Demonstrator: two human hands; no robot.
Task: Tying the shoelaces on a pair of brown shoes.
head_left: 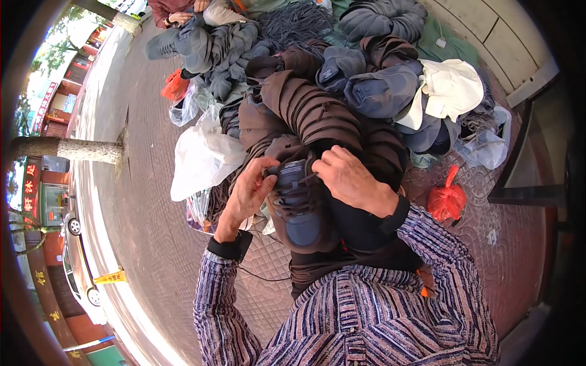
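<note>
A dark blue and brown shoe upper (300, 213) lies across my lap, its toe toward me and its tongue lifted at the far end. My left hand (251, 189) pinches the tongue's left side between thumb and fingers. At the right side of the lacing, my right hand (353, 180) is closed with its fingertips together on a dark shoelace (310, 177). The lace runs from those fingertips to the upper. Just beyond both hands, a long nested row of brown shoe uppers (311, 113) rests over my legs.
Grey-blue shoe uppers (381, 88) and a white cap-like cloth (452, 88) lie at the far right. A heap of dark laces (296, 24) is at the back, near another person's hands (183, 15). White plastic bag (204, 152) sits left, red bag (447, 198) right, on paving.
</note>
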